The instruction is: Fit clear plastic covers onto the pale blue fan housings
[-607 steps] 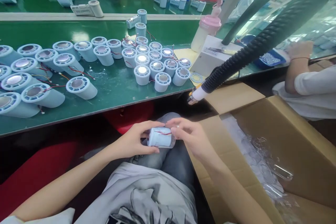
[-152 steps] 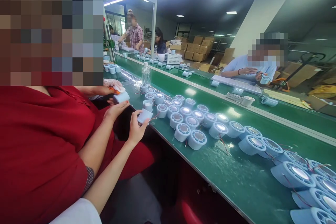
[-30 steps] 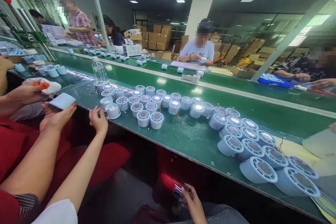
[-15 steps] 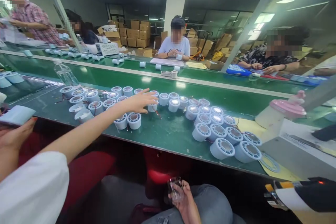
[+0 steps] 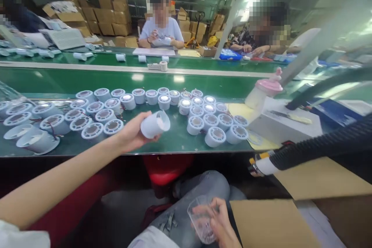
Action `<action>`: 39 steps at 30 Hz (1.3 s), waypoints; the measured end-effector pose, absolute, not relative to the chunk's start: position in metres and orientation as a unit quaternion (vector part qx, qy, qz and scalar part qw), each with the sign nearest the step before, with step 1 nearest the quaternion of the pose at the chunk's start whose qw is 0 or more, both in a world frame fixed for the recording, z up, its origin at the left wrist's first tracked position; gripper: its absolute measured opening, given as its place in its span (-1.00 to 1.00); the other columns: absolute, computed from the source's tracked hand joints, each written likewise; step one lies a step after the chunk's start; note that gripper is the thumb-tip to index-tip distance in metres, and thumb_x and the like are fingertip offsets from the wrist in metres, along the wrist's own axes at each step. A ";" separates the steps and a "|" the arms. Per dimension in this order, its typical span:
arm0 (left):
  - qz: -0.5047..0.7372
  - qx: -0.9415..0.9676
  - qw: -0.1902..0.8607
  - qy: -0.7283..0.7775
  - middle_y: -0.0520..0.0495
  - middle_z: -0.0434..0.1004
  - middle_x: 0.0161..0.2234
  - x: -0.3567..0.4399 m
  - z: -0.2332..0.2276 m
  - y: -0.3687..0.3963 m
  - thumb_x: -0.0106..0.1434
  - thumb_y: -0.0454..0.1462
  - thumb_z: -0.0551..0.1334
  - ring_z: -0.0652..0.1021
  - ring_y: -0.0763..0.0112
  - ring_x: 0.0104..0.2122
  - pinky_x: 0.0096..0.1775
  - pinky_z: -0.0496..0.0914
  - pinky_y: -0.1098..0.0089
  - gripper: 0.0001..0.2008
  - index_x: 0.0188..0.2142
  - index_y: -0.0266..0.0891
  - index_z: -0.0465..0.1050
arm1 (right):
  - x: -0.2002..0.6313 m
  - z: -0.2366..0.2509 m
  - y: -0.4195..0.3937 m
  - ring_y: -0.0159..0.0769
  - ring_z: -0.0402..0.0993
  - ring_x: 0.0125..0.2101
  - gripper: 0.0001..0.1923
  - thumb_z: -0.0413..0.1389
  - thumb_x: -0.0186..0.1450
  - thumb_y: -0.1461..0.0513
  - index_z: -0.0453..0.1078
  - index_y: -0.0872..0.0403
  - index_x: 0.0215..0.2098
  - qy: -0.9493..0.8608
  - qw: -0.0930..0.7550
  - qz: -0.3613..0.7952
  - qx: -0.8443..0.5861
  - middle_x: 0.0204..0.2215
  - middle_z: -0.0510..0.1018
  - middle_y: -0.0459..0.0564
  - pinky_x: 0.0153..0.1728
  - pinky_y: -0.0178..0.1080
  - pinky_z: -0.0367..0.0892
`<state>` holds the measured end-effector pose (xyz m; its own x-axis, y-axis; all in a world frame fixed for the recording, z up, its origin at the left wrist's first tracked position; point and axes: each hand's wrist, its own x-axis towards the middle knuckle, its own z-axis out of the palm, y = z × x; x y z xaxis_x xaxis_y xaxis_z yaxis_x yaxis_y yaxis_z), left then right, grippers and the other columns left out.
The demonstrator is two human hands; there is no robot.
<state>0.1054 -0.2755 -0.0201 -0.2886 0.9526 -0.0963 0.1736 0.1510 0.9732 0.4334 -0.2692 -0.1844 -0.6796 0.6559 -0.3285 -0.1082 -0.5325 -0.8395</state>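
My left hand [image 5: 130, 135] holds a pale blue cylindrical housing [image 5: 155, 124] lifted just above the near edge of the green belt [image 5: 174, 143], open end turned to the right. Down by my knee, my right hand [image 5: 222, 223] grips a clear plastic cup-shaped cover [image 5: 201, 220]. Several more pale blue housings [image 5: 200, 114] with round grilles and red wires stand in rows on the belt beyond my left hand.
A black corrugated hose with a white nozzle [image 5: 263, 164] reaches in from the right. A pink-capped bottle [image 5: 261, 92] leans on a white box [image 5: 286, 124]. An open cardboard carton [image 5: 290, 217] sits at lower right. Other people work across the far belt.
My left hand has pulled back from the rows with one housing in it. My view has swung right and down; my right hand with the clear cover has come closer.
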 end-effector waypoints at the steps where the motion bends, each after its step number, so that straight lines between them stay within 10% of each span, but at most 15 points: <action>1: 0.477 0.397 0.486 0.615 -0.22 0.51 -0.39 0.126 -0.031 -0.280 0.31 -0.03 -0.07 0.51 0.25 -0.44 -0.46 0.43 0.32 -0.52 -0.20 -0.37 0.44 | 0.437 -0.168 -0.265 -0.21 0.56 -0.28 -0.45 0.19 0.16 -0.16 0.03 -0.07 -0.20 -0.457 0.253 0.789 -0.324 -0.21 0.58 0.01 -0.32 -0.23 0.36; 7: 0.441 0.099 0.789 0.416 -0.14 0.50 -0.48 0.211 -0.083 -0.291 0.19 -0.13 0.13 0.52 0.32 -0.59 -0.76 0.31 0.51 -0.73 -0.30 -0.32 0.42 | 0.455 -0.127 -0.241 -0.27 0.51 -0.36 -0.61 -0.09 0.34 -0.14 0.01 -0.05 -0.14 -0.524 0.185 0.769 -0.315 -0.12 0.53 0.06 -0.37 -0.24 0.34; 12: 0.438 0.167 0.753 0.462 -0.02 0.48 -0.42 0.234 -0.089 -0.289 0.16 -0.10 0.25 0.45 0.49 -0.64 -0.79 0.28 0.58 -0.72 -0.28 -0.27 0.46 | 0.468 -0.174 -0.282 -0.15 0.48 -0.20 -0.79 -0.15 0.35 0.04 0.12 0.01 -0.23 -0.625 0.091 0.677 -0.378 -0.27 0.55 0.05 -0.11 -0.03 0.35; 18: 0.395 0.280 0.703 0.521 -0.03 0.49 -0.35 0.242 -0.085 -0.292 0.15 -0.01 0.29 0.38 0.60 -0.59 -0.75 0.17 0.67 -0.64 -0.31 -0.29 0.49 | 0.486 -0.204 -0.330 0.10 0.11 0.18 -0.68 0.04 0.26 0.17 0.33 0.09 -0.03 -0.696 0.097 0.567 -0.429 0.16 0.26 0.26 0.18 0.20 -0.04; 22: 0.364 0.292 0.703 0.537 -0.05 0.50 -0.36 0.247 -0.086 -0.293 0.13 0.00 0.29 0.36 0.60 -0.60 -0.75 0.14 0.65 -0.62 -0.31 -0.30 0.50 | 0.489 -0.209 -0.332 0.08 0.26 0.11 -0.41 0.22 0.10 0.21 0.22 0.08 0.09 -0.695 0.125 0.583 -0.403 0.08 0.37 0.23 0.15 0.16 0.12; 26: 0.350 0.296 0.693 0.556 -0.06 0.49 -0.35 0.248 -0.086 -0.294 0.12 0.00 0.28 0.35 0.59 -0.59 -0.74 0.13 0.65 -0.62 -0.30 -0.30 0.49 | 0.491 -0.203 -0.306 -0.14 0.49 -0.22 -0.72 -0.06 0.34 0.03 0.15 0.03 -0.11 -0.649 0.201 0.608 -0.412 -0.15 0.46 0.15 -0.17 -0.02 0.44; 31: 0.310 0.318 0.678 0.586 -0.05 0.45 -0.36 0.243 -0.086 -0.296 0.13 -0.01 0.22 0.30 0.59 -0.60 -0.72 0.12 0.62 -0.62 -0.29 -0.30 0.48 | 0.495 -0.150 -0.261 -0.12 0.51 -0.20 -0.51 -0.22 0.36 -0.15 0.27 0.03 -0.27 -0.640 0.276 0.632 -0.338 -0.23 0.46 0.09 -0.26 -0.09 0.49; 36: 0.251 0.410 0.647 0.592 -0.02 0.42 -0.40 0.244 -0.087 -0.299 0.24 -0.01 0.13 0.33 0.51 -0.55 -0.63 0.17 0.54 -0.63 -0.26 -0.27 0.47 | 0.475 -0.101 -0.243 0.04 0.39 -0.01 -0.63 0.03 0.35 0.15 0.38 0.00 0.11 -0.895 0.211 0.279 -0.276 0.02 0.35 0.24 -0.11 0.06 0.42; 39: 0.258 0.565 0.539 0.569 -0.06 0.44 -0.27 0.245 -0.084 -0.302 0.29 -0.10 0.15 0.47 0.39 -0.31 -0.28 0.36 0.43 -0.72 -0.28 -0.23 0.52 | 0.460 -0.094 -0.243 0.09 0.36 0.03 -0.68 0.06 0.31 0.29 0.45 0.05 0.01 -0.930 0.142 0.201 -0.274 0.09 0.34 0.27 -0.12 0.07 0.43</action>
<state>0.2452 -0.3017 -0.0840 0.2188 0.9211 -0.3220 0.3649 0.2288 0.9025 0.4595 -0.2430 -0.0944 -0.8095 0.5664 0.1545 0.4519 0.7692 -0.4518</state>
